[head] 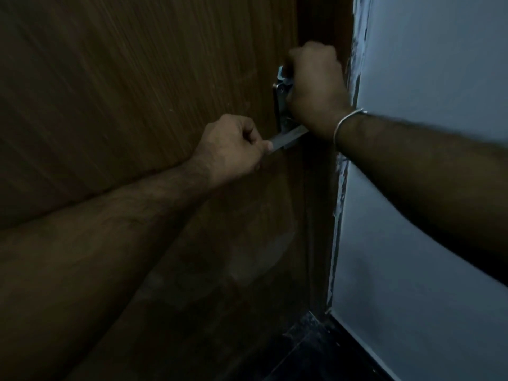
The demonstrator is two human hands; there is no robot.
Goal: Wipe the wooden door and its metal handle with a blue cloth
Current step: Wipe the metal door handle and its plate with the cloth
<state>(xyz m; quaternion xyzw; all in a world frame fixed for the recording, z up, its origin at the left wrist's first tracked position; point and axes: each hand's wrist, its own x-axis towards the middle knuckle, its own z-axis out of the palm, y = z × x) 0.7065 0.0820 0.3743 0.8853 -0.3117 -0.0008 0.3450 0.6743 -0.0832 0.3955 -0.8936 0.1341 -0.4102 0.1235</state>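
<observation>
The brown wooden door (137,78) fills the left of the dim view. Its metal handle plate (281,105) sits near the door's right edge, with a flat lever (288,138) pointing left. My left hand (233,147) is closed around the lever's free end. My right hand (313,86), with a metal bangle at the wrist, is fisted over the shiny fitting (283,77) at the top of the plate. No blue cloth shows; whatever lies inside the right fist is hidden.
A pale blue-grey wall (426,188) stands right of the dark door frame (324,215), with rough paint along the joint. Dark floor (316,353) shows at the bottom.
</observation>
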